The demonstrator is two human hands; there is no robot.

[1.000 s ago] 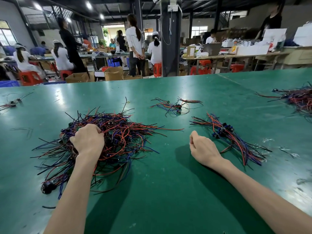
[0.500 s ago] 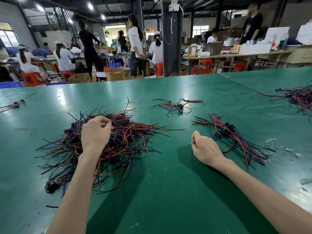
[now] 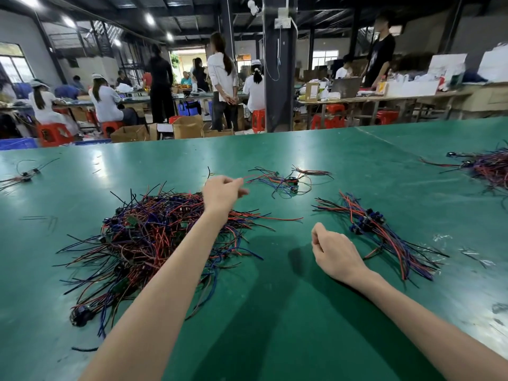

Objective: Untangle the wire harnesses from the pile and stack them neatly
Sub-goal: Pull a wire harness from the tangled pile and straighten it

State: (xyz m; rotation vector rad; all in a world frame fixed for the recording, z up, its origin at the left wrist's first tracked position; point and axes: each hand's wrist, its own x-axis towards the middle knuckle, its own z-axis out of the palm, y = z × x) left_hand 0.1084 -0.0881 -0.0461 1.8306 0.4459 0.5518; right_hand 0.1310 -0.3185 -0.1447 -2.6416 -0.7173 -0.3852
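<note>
A big tangled pile of red, blue and black wire harnesses (image 3: pixel 154 237) lies on the green table (image 3: pixel 275 325) at the left. My left hand (image 3: pixel 222 191) is raised above the pile's far right edge, fingers curled and blurred, pinching a thin harness whose red and black wire ends stick out of it. A neat stack of harnesses (image 3: pixel 384 237) lies at the right. My right hand (image 3: pixel 331 253) rests on the table just left of that stack, curled into a fist, holding nothing.
A small loose tangle of wires (image 3: pixel 286 181) lies behind my left hand. Another heap (image 3: pixel 489 167) sits at the far right edge, and a few wires (image 3: pixel 23 174) at the far left. Several people stand and sit at benches beyond the table.
My left hand has lifted off the pile and moved up and to the right, toward the small tangle. My right hand has stayed where it was.
</note>
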